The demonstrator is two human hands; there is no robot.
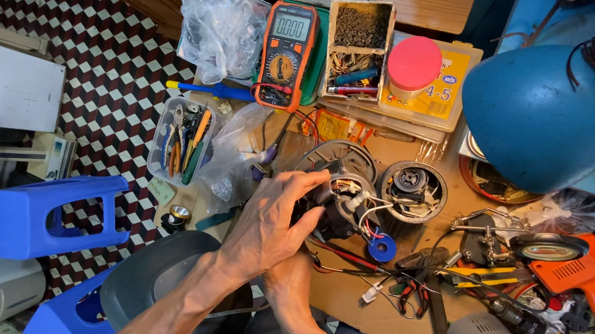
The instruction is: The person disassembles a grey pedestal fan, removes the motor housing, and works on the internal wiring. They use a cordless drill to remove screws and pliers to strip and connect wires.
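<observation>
— Both hands were on the motor (pixel 342 207)?
— Yes. The left hand (pixel 275 222) lay over its left side, fingers wrapped around it; the right hand (pixel 294 278) gripped from beneath, mid-bench, beside the multimeter (pixel 286 55).

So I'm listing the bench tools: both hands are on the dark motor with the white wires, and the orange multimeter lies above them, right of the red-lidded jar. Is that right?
One detail is off. The head view shows the orange multimeter left of the red-lidded jar, not right of it. The rest holds: the left hand and the right hand are both on the dark motor with the white wires, and the multimeter lies above them.
</observation>
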